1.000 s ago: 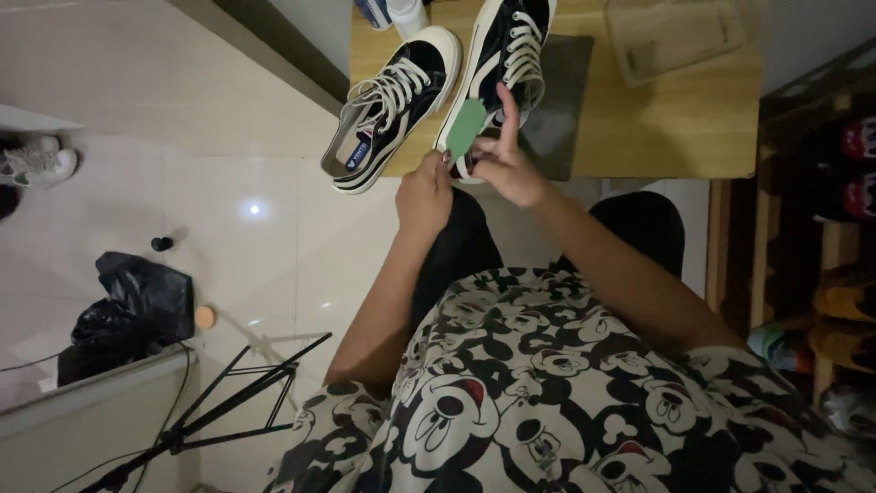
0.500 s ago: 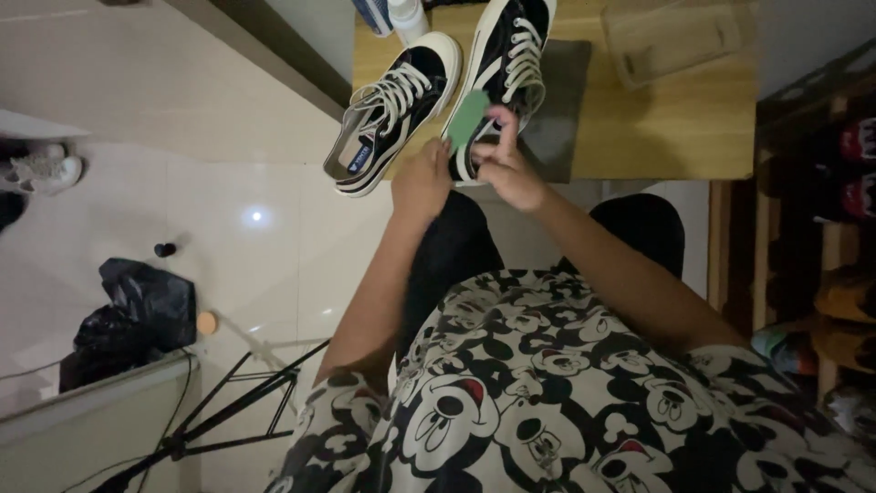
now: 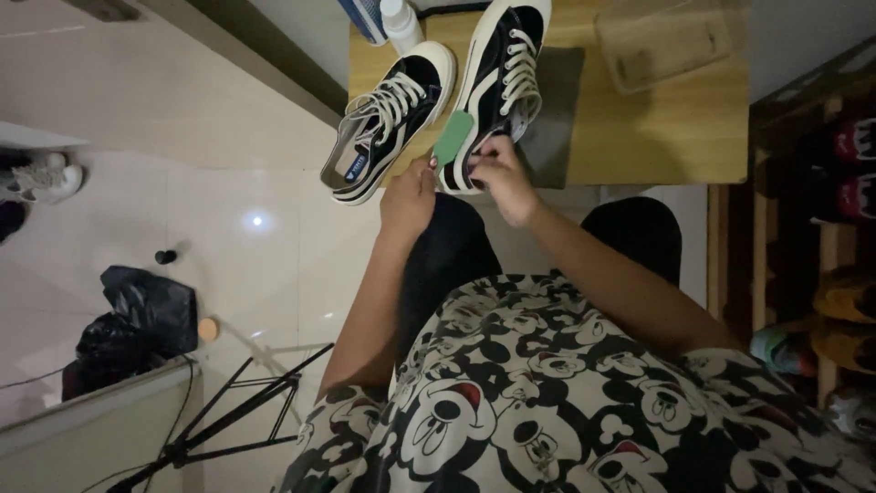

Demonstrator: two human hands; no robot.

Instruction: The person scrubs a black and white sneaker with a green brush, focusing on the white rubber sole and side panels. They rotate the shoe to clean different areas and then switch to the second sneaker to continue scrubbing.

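Two black-and-white lace-up sneakers lie on a small wooden table (image 3: pixel 657 137). The left sneaker (image 3: pixel 388 119) hangs partly over the table's front edge. The right sneaker (image 3: pixel 511 73) rests on a grey mat (image 3: pixel 558 110). A green insole (image 3: pixel 453 137) stands at the heel opening of the right sneaker. My left hand (image 3: pixel 408 196) pinches the insole's lower edge with its fingertips. My right hand (image 3: pixel 504 175) is curled around the heel of the right sneaker, right beside the insole.
A clear plastic box (image 3: pixel 662 41) and a white bottle (image 3: pixel 401 23) sit at the table's back. A shoe rack (image 3: pixel 849 183) with several shoes stands on the right. On the tiled floor to the left are a black bag (image 3: pixel 137 319), a black stand (image 3: pixel 237 411) and white shoes (image 3: pixel 46 178).
The green insole has shifted slightly down toward the right sneaker's heel opening. My right hand's raised finger has curled down onto the heel, while my left hand stays at the insole's lower edge.
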